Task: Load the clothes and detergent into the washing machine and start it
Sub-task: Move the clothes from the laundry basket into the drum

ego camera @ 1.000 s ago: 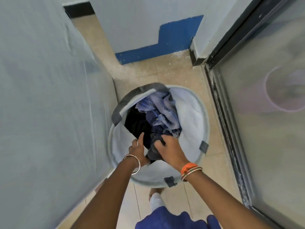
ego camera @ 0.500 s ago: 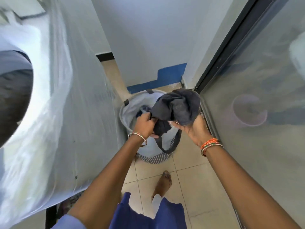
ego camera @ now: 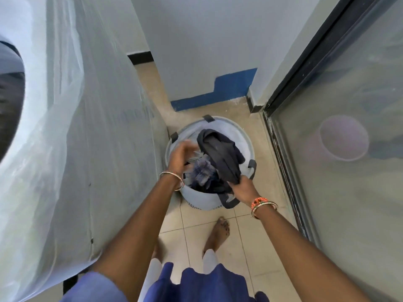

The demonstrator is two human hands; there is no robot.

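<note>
A round pale laundry basket (ego camera: 247, 139) with grey handles stands on the tiled floor between the washing machine and a glass door. A dark grey garment (ego camera: 220, 153) hangs over the basket, and my right hand (ego camera: 243, 189) grips its lower end at the basket's near rim. A blue plaid shirt (ego camera: 202, 174) and other dark clothes lie inside. My left hand (ego camera: 181, 155) is blurred above the basket's left side, over the plaid shirt; I cannot tell if it holds anything. The washing machine (ego camera: 91, 131) fills the left under a clear plastic cover, its dark drum opening (ego camera: 11, 101) at the far left.
A glass sliding door (ego camera: 349, 192) in a black frame runs along the right. A white wall with a blue painted patch (ego camera: 231, 87) closes the far end. My bare foot (ego camera: 219, 231) stands on the tiles just short of the basket.
Both hands held the dark garment raised half a second ago. My left hand has let go of it and dropped toward the basket, and my right hand has lowered the garment over the basket.
</note>
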